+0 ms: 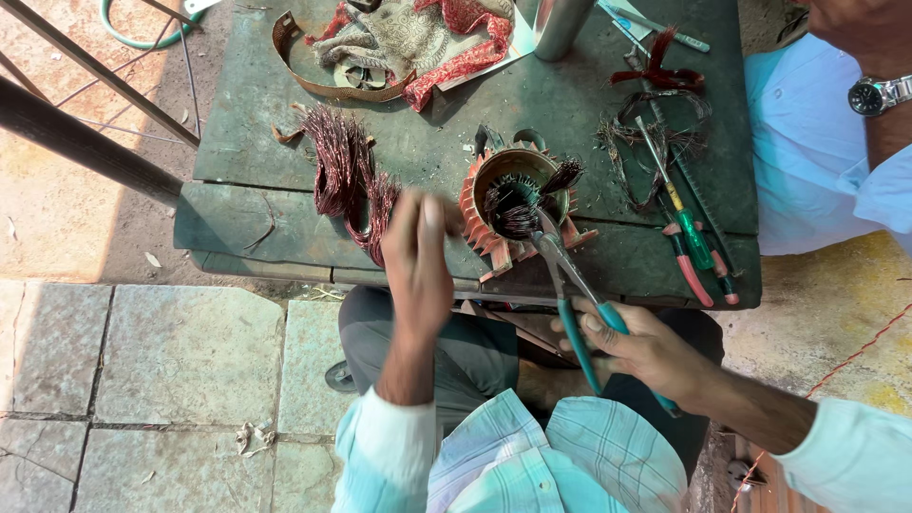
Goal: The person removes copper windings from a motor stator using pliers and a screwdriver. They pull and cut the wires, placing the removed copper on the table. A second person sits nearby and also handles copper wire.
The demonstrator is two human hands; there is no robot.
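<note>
Gripping teal-handled pliers point(570, 285) — right hand point(646, 351) clamped; left hand point(418, 256) blurred, grip unclear.

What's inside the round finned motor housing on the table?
Inside the finned motor housing: dark tangled copper windings, with the pliers tips reaching in. The bottom is covered by wire, not visible.

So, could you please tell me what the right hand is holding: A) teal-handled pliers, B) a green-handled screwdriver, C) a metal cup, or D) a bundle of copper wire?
A: the right hand grips teal-handled pliers, their nose reaching into the wire inside the orange motor stator.
</note>
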